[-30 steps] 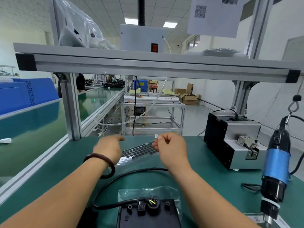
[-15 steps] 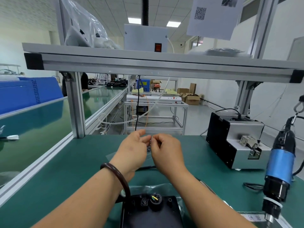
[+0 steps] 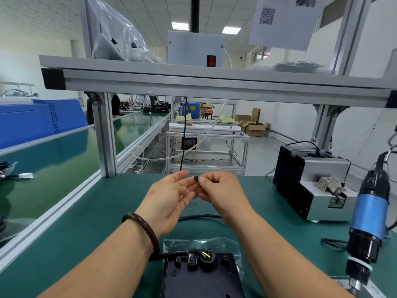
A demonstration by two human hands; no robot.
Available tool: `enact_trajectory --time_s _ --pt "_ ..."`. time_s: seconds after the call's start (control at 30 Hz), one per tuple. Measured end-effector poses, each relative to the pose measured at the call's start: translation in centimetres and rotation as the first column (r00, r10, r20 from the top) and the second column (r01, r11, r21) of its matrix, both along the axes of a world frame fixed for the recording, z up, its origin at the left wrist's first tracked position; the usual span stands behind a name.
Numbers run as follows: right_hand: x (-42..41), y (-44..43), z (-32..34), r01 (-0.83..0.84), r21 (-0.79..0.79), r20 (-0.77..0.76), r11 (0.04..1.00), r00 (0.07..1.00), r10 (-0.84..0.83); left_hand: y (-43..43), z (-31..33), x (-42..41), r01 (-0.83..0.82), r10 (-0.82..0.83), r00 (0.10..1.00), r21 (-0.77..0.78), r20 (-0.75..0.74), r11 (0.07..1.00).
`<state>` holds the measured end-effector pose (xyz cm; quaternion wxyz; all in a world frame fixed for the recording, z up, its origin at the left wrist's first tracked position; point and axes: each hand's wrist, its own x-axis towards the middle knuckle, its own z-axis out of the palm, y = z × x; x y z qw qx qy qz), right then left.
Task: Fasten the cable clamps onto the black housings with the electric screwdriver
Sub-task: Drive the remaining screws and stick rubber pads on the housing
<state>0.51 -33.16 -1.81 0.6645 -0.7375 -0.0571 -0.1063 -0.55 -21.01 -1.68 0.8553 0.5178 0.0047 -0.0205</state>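
A black housing (image 3: 202, 278) lies at the near edge of the green bench, on a clear plastic bag, with a black cable (image 3: 171, 253) entering its top and coloured wires showing. Above it my right hand (image 3: 221, 190) pinches a small black round part (image 3: 196, 178) between thumb and forefinger. My left hand (image 3: 169, 194) is held palm up beside it, fingers relaxed, fingertips close to the part. The blue and black electric screwdriver (image 3: 369, 224) hangs tip down at the right, untouched.
A grey and black screw feeder box (image 3: 311, 186) stands at the right rear of the green bench (image 3: 90, 229). An aluminium frame post (image 3: 105, 136) rises at the left rear, with a shelf beam overhead. A clear film sheet lies under my hands.
My hands rose from the dotted sheet on the bench and came together. The right hand now holds up a small black part, and the left hand has turned palm up.
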Motion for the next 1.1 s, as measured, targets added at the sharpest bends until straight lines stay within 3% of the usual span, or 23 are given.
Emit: enact_trajectory --time_s 0.27,0.33,0.5,0.6,0.8,0.93,1.1 --pt "0.1 0.2 -0.1 0.143 -0.145 0.073 0.979 0.988 -0.133 -0.2 0.0 -0.4 -0.03 -0.002 0.993 0.264 0.121 0.964" --pt "0.1 0.1 -0.1 0.123 -0.152 0.059 0.981 0.992 -0.115 -0.2 -0.1 -0.4 -0.03 -0.006 0.992 0.287 0.126 0.958" --pt "0.0 0.0 0.0 -0.042 -0.003 -0.036 0.999 0.998 0.042 0.3 0.0 -0.3 -0.016 -0.011 0.994 0.238 0.108 0.971" --pt "-0.2 0.0 0.1 -0.053 -0.03 -0.004 0.998 0.999 0.053 0.2 0.1 -0.3 -0.018 -0.008 0.994 0.241 0.107 0.97" --pt "-0.7 -0.1 1.1 -0.008 -0.124 0.073 0.992 0.997 0.017 0.3 0.3 -0.3 -0.038 -0.027 0.989 0.427 0.146 0.904" --pt "-1.4 -1.0 3.8 -0.118 -0.135 -0.029 0.984 0.993 0.115 1.2 0.6 -1.3 -0.07 -0.028 0.985 0.551 0.167 0.832" --pt "-3.1 -1.8 6.2 -0.236 -0.177 -0.18 0.956 0.962 0.204 1.5 1.6 -3.7 -0.086 -0.031 0.982 0.586 0.187 0.806"
